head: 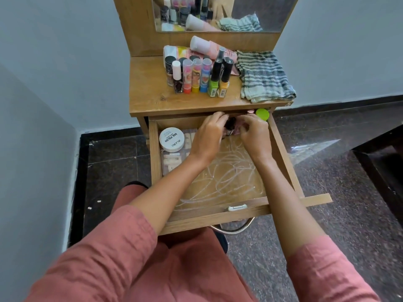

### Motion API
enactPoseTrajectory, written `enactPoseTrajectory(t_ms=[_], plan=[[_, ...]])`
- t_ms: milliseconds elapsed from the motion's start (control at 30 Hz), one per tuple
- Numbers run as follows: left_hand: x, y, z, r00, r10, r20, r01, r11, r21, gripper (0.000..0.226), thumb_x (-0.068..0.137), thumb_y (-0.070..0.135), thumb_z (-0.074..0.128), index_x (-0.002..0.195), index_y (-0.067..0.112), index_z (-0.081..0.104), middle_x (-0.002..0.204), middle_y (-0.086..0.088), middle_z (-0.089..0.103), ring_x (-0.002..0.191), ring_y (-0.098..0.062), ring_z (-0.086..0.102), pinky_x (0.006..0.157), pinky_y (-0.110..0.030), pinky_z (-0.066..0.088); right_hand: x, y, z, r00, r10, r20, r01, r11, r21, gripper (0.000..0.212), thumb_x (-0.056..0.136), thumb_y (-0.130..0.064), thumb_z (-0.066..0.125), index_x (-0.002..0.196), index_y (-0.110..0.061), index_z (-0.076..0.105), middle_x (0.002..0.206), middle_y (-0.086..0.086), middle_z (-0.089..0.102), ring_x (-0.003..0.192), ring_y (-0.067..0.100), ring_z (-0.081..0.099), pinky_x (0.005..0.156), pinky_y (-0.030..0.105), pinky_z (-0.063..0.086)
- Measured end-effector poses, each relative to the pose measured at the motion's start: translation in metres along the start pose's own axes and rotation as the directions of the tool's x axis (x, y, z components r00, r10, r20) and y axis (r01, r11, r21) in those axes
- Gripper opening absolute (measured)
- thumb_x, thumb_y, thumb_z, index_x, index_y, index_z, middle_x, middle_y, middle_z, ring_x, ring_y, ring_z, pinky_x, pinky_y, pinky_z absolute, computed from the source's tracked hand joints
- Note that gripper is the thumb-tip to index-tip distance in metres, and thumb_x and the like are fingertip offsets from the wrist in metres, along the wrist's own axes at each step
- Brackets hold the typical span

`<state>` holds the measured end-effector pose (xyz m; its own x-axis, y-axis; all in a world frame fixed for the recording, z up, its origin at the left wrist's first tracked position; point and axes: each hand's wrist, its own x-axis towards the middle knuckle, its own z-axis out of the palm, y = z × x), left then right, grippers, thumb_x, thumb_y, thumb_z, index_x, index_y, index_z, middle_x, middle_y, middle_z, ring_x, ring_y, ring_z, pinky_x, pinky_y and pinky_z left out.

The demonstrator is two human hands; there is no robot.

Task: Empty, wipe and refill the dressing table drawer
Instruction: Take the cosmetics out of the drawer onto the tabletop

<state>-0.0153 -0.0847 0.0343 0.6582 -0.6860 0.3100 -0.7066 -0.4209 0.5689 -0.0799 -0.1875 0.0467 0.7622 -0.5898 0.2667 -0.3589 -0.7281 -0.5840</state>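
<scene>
The wooden drawer (218, 216) of the dressing table is pulled out over my lap. Its floor is covered by a clear liner with white scribbles. Both hands reach to the drawer's back. My left hand (207, 138) is closed around small dark bottles (230, 126), and my right hand (255, 136) pinches small items beside them; exactly what it holds is hidden. A white round nail-polish-remover tub (171, 139) and flat sachets (172, 160) lie in the drawer's left part. A green-capped item (262, 114) sits in the back right corner.
On the tabletop (152, 99) stand several lip balms, nail polish bottles (218, 83) and tubes, with a striped cloth (263, 77) at the right. A mirror rises behind. Dark stone floor surrounds the table; a dark furniture edge (381, 162) is at the right.
</scene>
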Motion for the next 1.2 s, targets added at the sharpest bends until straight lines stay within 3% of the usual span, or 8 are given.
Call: enactPoseTrajectory(t_ms=[133,300,633,800,933,1000,1133,1200], plan=[[0.007,0.001,0.003,0.998,-0.053,0.022,0.053,0.998,-0.013,0.032,0.089,0.003,0.049,0.120,0.004,0.057,0.116,-0.014,0.059,0.108,-0.031,0.054,0.089,-0.042,0.047,0.004,-0.003,0.011,0.997,-0.036,0.070,0.048,0.983,-0.176,0.027,0.086,-0.004,0.047,0.106,-0.009,0.063,0.112,0.008,0.061,0.100,0.031,0.057,0.065,0.038,0.045],[0.013,0.002,0.003,0.992,-0.102,0.074,0.104,0.994,-0.019,0.025,0.089,0.005,0.048,0.111,0.003,0.059,0.110,-0.015,0.060,0.104,-0.033,0.056,0.082,-0.045,0.047,0.010,-0.004,0.019,0.988,0.017,0.156,0.035,0.944,-0.329,0.021,0.089,-0.009,0.047,0.105,-0.007,0.060,0.115,0.011,0.055,0.102,0.033,0.055,0.065,0.040,0.043],[0.005,0.007,-0.007,0.988,-0.128,0.085,0.134,0.989,-0.064,0.019,0.087,0.005,0.055,0.105,0.003,0.061,0.104,-0.013,0.062,0.098,-0.028,0.059,0.077,-0.033,0.043,0.003,-0.011,0.010,0.988,0.029,0.152,0.001,0.981,-0.195,0.018,0.081,0.001,0.049,0.092,0.002,0.063,0.100,0.016,0.059,0.099,0.033,0.053,0.072,0.040,0.044],[-0.003,0.012,-0.027,0.993,-0.116,-0.008,0.113,0.981,-0.160,0.020,0.086,0.006,0.058,0.105,0.005,0.064,0.103,-0.010,0.064,0.095,-0.023,0.061,0.079,-0.029,0.046,-0.002,-0.031,-0.013,0.997,-0.042,0.071,0.044,0.999,-0.029,0.026,0.078,0.009,0.054,0.096,0.000,0.069,0.100,0.015,0.064,0.092,0.029,0.059,0.081,0.039,0.050],[-0.004,0.019,-0.058,0.990,-0.067,-0.127,0.039,0.977,-0.211,0.023,0.083,0.006,0.061,0.106,0.004,0.065,0.104,-0.012,0.066,0.096,-0.023,0.062,0.084,-0.033,0.050,0.001,-0.060,-0.036,0.994,-0.092,0.052,0.088,0.993,0.073,0.024,0.079,0.010,0.055,0.095,0.000,0.069,0.096,0.016,0.064,0.077,0.030,0.062,0.070,0.042,0.055],[-0.002,0.020,-0.076,0.983,-0.050,-0.178,0.012,0.977,-0.211,0.024,0.083,0.006,0.062,0.106,0.004,0.065,0.105,-0.010,0.066,0.095,-0.019,0.062,0.085,-0.029,0.051,0.005,-0.076,-0.044,0.993,-0.107,0.054,0.101,0.989,0.104,0.022,0.080,0.008,0.056,0.097,0.000,0.068,0.098,0.016,0.064,0.077,0.027,0.062,0.073,0.035,0.054],[0.006,0.016,-0.111,0.965,-0.093,-0.246,0.024,0.962,-0.273,0.023,0.083,0.005,0.061,0.105,0.006,0.065,0.103,-0.007,0.067,0.090,-0.011,0.063,0.083,-0.016,0.051,0.017,-0.102,-0.044,0.987,-0.160,-0.015,0.160,0.976,0.145,0.021,0.078,0.005,0.062,0.096,-0.002,0.070,0.098,0.011,0.066,0.086,0.012,0.058,0.074,0.006,0.043],[0.011,0.010,-0.124,0.949,-0.136,-0.283,0.045,0.951,-0.304,0.022,0.082,0.006,0.062,0.103,0.008,0.067,0.099,-0.003,0.067,0.081,-0.004,0.062,0.075,-0.010,0.051,0.023,-0.111,-0.039,0.983,-0.179,-0.029,0.181,0.970,0.160,0.021,0.077,0.005,0.063,0.095,-0.003,0.070,0.097,0.009,0.067,0.086,0.011,0.058,0.074,0.008,0.044]])
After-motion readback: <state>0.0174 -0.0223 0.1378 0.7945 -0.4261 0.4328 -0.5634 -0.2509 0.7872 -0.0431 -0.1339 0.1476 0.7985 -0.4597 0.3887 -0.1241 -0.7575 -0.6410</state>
